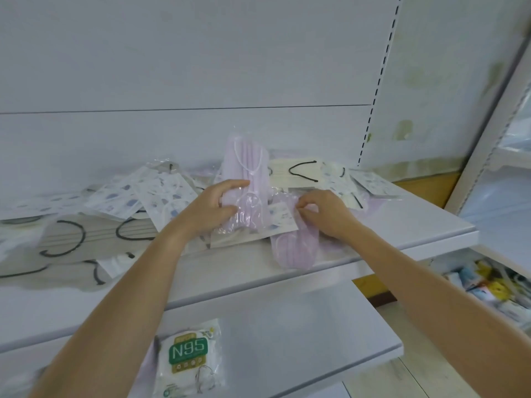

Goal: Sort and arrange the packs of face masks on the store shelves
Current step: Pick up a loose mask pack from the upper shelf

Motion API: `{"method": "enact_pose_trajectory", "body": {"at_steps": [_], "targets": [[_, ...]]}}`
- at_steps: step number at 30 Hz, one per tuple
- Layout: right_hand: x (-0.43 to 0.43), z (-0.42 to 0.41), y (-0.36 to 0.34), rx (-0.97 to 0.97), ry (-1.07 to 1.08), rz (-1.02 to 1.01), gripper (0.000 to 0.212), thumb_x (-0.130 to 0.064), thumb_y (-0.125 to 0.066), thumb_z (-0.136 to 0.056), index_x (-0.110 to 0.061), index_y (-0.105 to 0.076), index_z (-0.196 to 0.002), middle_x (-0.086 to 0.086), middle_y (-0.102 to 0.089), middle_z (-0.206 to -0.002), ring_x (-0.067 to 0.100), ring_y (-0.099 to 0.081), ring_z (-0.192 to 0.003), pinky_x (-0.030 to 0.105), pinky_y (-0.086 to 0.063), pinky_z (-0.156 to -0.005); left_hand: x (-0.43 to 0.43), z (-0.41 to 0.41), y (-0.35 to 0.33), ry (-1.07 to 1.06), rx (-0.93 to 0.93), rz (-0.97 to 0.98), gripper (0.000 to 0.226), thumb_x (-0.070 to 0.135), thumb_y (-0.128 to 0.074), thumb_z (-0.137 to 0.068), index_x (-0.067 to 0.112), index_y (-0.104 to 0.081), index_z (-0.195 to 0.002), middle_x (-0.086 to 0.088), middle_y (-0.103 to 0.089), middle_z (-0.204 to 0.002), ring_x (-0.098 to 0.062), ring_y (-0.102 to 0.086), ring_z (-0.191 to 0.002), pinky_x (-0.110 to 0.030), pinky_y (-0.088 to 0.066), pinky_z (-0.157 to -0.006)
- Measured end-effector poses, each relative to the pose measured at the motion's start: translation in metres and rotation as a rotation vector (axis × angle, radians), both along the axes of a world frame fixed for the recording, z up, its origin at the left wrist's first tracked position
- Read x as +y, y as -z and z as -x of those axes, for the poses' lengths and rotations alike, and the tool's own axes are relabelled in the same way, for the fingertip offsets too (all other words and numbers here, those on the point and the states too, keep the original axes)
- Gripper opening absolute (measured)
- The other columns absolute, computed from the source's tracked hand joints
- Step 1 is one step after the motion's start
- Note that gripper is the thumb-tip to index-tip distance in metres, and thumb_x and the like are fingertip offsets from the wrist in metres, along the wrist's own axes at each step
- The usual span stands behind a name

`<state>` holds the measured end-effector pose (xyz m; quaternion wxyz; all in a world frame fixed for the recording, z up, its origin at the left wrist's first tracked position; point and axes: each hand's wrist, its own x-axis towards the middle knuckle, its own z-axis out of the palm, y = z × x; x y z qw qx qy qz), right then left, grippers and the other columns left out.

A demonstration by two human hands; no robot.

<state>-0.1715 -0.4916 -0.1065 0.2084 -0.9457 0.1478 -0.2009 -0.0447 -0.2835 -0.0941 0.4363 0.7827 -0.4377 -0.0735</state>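
My left hand grips an upright pack of lilac face masks in clear plastic, raised off the white upper shelf. My right hand pinches the top edge of a second lilac pack that lies flat on the shelf, beside a small patterned card. To the left, patterned white packs and packs with black ear loops lie scattered. More cream and patterned packs sit behind my right hand.
A white N95 mask pack lies on the lower shelf. The white back panel with a slotted upright rises behind. At the right, another shelf unit holds mixed colourful goods.
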Motion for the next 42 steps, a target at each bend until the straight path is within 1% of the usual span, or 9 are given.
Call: {"method": "enact_pose_trajectory", "body": {"at_steps": [4, 9, 11, 14, 18, 24, 27, 33, 42], "targets": [[0.006, 0.004, -0.025, -0.279, -0.038, -0.029, 0.014, -0.008, -0.058, -0.090, -0.003, -0.070, -0.094, 0.009, -0.066, -0.104, 0.021, -0.056, -0.099, 0.015, -0.035, -0.083, 0.000, -0.006, 0.005, -0.069, -0.071, -0.083, 0.057, -0.004, -0.047, -0.084, 0.028, -0.050, -0.131, 0.004, -0.046, -0.139, -0.022, -0.052, -0.116, -0.022, -0.039, -0.088], [0.012, -0.005, -0.044, -0.558, -0.061, -0.141, 0.013, -0.009, -0.056, -0.092, -0.007, -0.068, -0.097, -0.011, -0.058, -0.094, 0.006, -0.054, -0.089, 0.011, -0.040, -0.083, -0.002, -0.009, 0.006, -0.093, -0.023, -0.020, 0.038, 0.008, -0.051, -0.090, 0.030, -0.056, -0.122, 0.006, -0.052, -0.132, -0.015, -0.057, -0.100, -0.017, -0.040, -0.079], [0.019, -0.013, -0.046, -0.631, -0.079, -0.139, 0.013, -0.009, -0.055, -0.092, -0.007, -0.067, -0.097, -0.013, -0.057, -0.091, 0.006, -0.055, -0.087, 0.013, -0.042, -0.081, -0.002, -0.004, 0.001, -0.077, 0.214, 0.088, 0.022, 0.037, -0.047, -0.096, 0.033, -0.062, -0.110, 0.007, -0.060, -0.121, -0.014, -0.059, -0.105, -0.024, -0.045, -0.085], [0.034, -0.034, -0.036, -0.552, -0.110, -0.120, 0.015, -0.009, -0.055, -0.092, -0.007, -0.067, -0.100, 0.001, -0.061, -0.100, 0.012, -0.056, -0.091, 0.014, -0.040, -0.080, -0.001, -0.001, -0.004, 0.044, 0.546, 0.255, 0.050, 0.066, -0.036, -0.086, 0.032, -0.067, -0.105, 0.002, -0.069, -0.109, -0.019, -0.065, -0.102, -0.037, -0.052, -0.084], [0.049, -0.048, -0.014, -0.239, -0.215, -0.066, 0.032, -0.022, -0.054, -0.094, -0.014, -0.057, -0.125, 0.008, -0.053, -0.127, 0.016, -0.050, -0.115, 0.021, -0.036, -0.095, -0.001, -0.002, -0.002, 0.007, 0.385, 0.229, 0.016, 0.025, -0.060, -0.090, 0.025, -0.064, -0.105, -0.001, -0.068, -0.108, -0.023, -0.065, -0.102, -0.035, -0.053, -0.083], [0.019, -0.018, -0.013, 0.126, 0.244, 0.146, 0.049, -0.035, -0.048, -0.093, -0.009, -0.045, -0.134, 0.011, -0.039, -0.137, 0.029, -0.037, -0.126, 0.036, -0.034, -0.100, -0.003, -0.012, 0.005, -0.101, 0.240, 0.205, 0.072, 0.003, -0.049, -0.093, 0.033, -0.015, -0.149, 0.014, -0.023, -0.151, -0.005, -0.027, -0.135, -0.030, -0.027, -0.111], [0.008, -0.011, -0.002, 0.279, 0.308, 0.196, 0.040, -0.035, -0.052, -0.088, -0.007, -0.059, -0.116, 0.011, -0.052, -0.118, 0.029, -0.048, -0.110, 0.035, -0.040, -0.088, -0.009, -0.012, 0.005, -0.110, 0.138, 0.199, 0.063, -0.001, -0.041, -0.094, 0.029, -0.026, -0.147, 0.017, -0.026, -0.148, 0.004, -0.023, -0.131, -0.010, -0.022, -0.101], [0.006, -0.014, 0.005, 0.154, 0.304, 0.079, 0.019, -0.012, -0.047, -0.085, -0.004, -0.061, -0.074, 0.008, -0.059, -0.083, 0.026, -0.054, -0.083, 0.027, -0.037, -0.060, -0.013, -0.011, 0.006, -0.153, 0.168, 0.147, 0.044, 0.000, -0.038, -0.094, 0.022, -0.055, -0.128, 0.011, -0.045, -0.132, -0.006, -0.037, -0.129, -0.021, -0.027, -0.106], [0.046, -0.010, -0.006, -0.456, -0.168, 0.245, 0.020, -0.012, -0.043, -0.094, -0.001, -0.059, -0.092, 0.011, -0.064, -0.095, 0.029, -0.060, -0.083, 0.034, -0.044, -0.074, -0.010, -0.006, 0.002, -0.157, 0.443, 0.177, 0.048, 0.055, -0.027, -0.097, 0.027, -0.062, -0.112, 0.000, -0.063, -0.114, -0.020, -0.059, -0.104, -0.034, -0.044, -0.088]]}}
